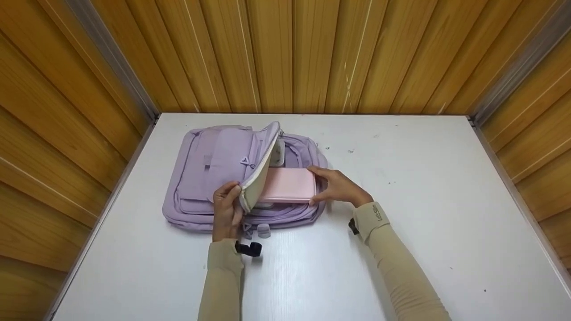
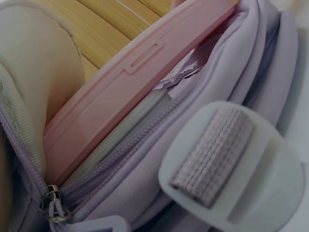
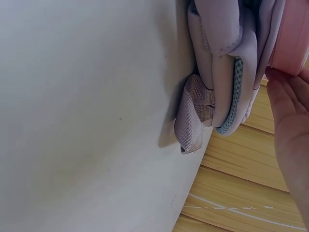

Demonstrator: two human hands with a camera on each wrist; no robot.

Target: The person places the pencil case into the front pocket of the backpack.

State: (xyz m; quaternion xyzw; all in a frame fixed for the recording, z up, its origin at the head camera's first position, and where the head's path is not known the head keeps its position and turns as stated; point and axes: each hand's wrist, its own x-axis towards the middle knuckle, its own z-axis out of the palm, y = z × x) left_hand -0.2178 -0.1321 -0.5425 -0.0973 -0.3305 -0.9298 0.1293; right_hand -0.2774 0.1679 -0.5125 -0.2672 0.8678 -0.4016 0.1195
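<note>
A lavender backpack (image 1: 192,178) lies on the table with its front flap (image 1: 261,178) lifted at the zipped opening. My left hand (image 1: 227,205) pinches the edge of that flap between thumb and fingers. In the opening sits a pink flat case (image 1: 290,185), its left part hidden behind the flap. My right hand (image 1: 337,185) grips the case's right end, thumb at the near corner and fingers at the far one. The left wrist view shows the case's long side (image 2: 135,67) with a moulded catch. Beneath it a pale, light-coloured edge (image 2: 120,130) shows inside the bag.
A pale plastic strap buckle (image 1: 264,230) rests by the bag's near side. Another pale object (image 1: 278,151) shows in the opening behind the case. The white table (image 1: 424,214) extends to the right, and wood-patterned panels (image 1: 312,53) stand at the back and sides.
</note>
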